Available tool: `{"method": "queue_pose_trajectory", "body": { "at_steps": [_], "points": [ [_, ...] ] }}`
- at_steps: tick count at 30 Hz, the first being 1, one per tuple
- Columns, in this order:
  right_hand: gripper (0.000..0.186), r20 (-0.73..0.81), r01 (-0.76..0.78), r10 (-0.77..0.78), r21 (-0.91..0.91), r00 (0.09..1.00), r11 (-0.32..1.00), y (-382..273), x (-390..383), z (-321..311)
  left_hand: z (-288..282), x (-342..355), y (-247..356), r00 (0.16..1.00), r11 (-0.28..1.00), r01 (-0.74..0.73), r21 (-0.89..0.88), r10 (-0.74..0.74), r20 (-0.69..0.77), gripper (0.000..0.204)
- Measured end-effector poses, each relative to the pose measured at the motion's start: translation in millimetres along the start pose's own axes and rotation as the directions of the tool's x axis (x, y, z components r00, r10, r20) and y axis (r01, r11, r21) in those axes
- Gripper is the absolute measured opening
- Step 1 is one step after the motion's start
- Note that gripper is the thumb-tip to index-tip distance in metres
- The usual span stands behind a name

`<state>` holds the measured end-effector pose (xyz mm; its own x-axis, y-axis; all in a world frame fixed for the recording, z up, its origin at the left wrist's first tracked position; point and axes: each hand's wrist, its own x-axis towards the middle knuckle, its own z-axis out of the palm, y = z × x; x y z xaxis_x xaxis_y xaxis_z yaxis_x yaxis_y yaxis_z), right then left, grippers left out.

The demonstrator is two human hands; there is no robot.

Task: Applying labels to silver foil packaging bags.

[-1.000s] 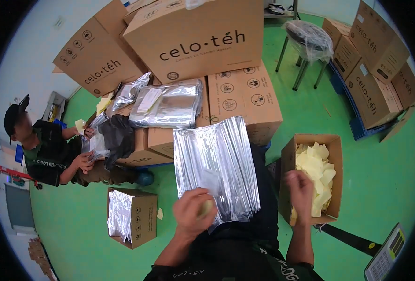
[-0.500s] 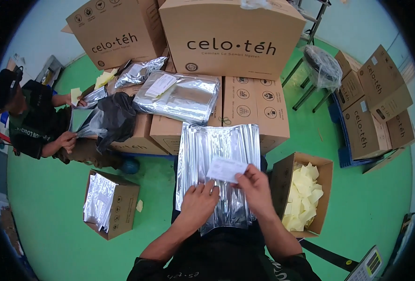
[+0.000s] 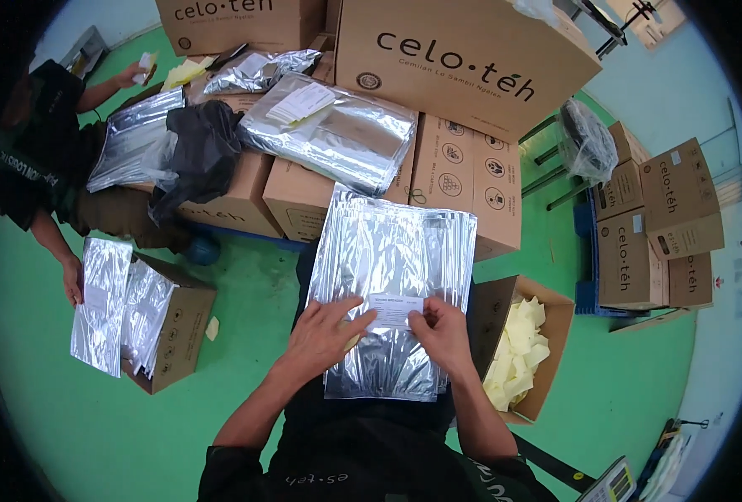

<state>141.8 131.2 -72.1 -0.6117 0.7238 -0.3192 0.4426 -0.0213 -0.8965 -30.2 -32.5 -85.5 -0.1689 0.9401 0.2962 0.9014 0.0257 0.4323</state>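
A stack of silver foil pouches (image 3: 387, 251) lies across my lap. A white printed label (image 3: 394, 310) rests on the top pouch, below its middle. My right hand (image 3: 444, 336) pinches the label's right end between thumb and fingers. With fingers stretched out over the foil, my left hand (image 3: 325, 336) touches the label's left end. A small yellow scrap (image 3: 351, 343) shows by my left hand; whether the hand holds it is hidden.
To my right stands a carton (image 3: 562, 335) of crumpled yellow paper (image 3: 517, 351). At left, a co-worker's hand (image 3: 73, 280) holds a foil pouch (image 3: 101, 305) over a carton (image 3: 188, 339). Ahead are cartons (image 3: 471, 180) bearing foil stacks (image 3: 329, 130) and a black plastic bag (image 3: 199, 151).
The label has come down flat onto the foil, and my left hand has spread its fingers beside it. The co-worker has moved a pouch to the left carton.
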Motion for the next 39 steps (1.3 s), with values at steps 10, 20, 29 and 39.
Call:
{"method": "queue_pose_trajectory", "body": {
  "at_steps": [10,20,29,39],
  "points": [
    [0.034,-0.026,0.103,-0.177,-0.728,0.984,0.678,-10,1,10,-11,15,7,0.972,0.970,-0.142,0.199,0.098,0.214,0.038],
    [0.074,-0.167,0.141,-0.479,-0.828,0.862,0.542,-9,-21,-16,-10,12,1,0.990,0.995,0.097,0.020,-0.098,0.101,0.039],
    [0.036,-0.289,0.259,-0.525,-0.623,0.801,0.738,12,-16,-35,-16,11,4,0.838,0.796,0.487,-0.358,-0.542,-0.063,0.063],
    [0.029,-0.302,0.265,-0.528,-0.609,0.794,0.748,16,-16,-37,-43,-54,-61,0.539,0.387,0.431,-0.815,-0.835,-0.111,0.017]
  ]
}}
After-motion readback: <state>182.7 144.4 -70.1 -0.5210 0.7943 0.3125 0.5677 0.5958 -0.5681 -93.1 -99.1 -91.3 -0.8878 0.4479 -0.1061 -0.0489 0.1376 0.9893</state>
